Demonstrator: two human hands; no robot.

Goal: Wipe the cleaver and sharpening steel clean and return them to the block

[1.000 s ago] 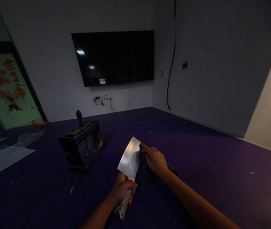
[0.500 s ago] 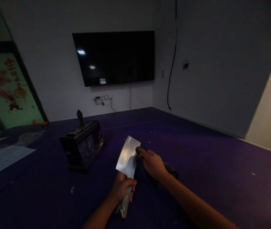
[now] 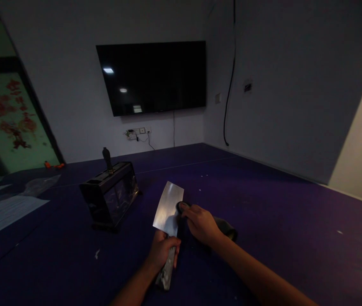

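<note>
My left hand [image 3: 163,250] is closed round the mottled grey handle of a cleaver [image 3: 168,208], whose broad shiny blade points away from me and tilts up over the purple table [image 3: 279,221]. My right hand [image 3: 201,223] is closed on a dark handled object [image 3: 225,228] lying on the table, and presses its rounded front end against the blade's right edge. What that dark object is I cannot make out in the dim light.
A black knife block [image 3: 110,194] with a clear front and one dark handle standing up sits to the left. Papers [image 3: 5,210] and a plastic bag lie at far left. A dark TV [image 3: 153,76] hangs on the back wall.
The cleaver and my right hand with the dark object have slid slightly left and toward me. The blade's tip sits lower than a second ago.
</note>
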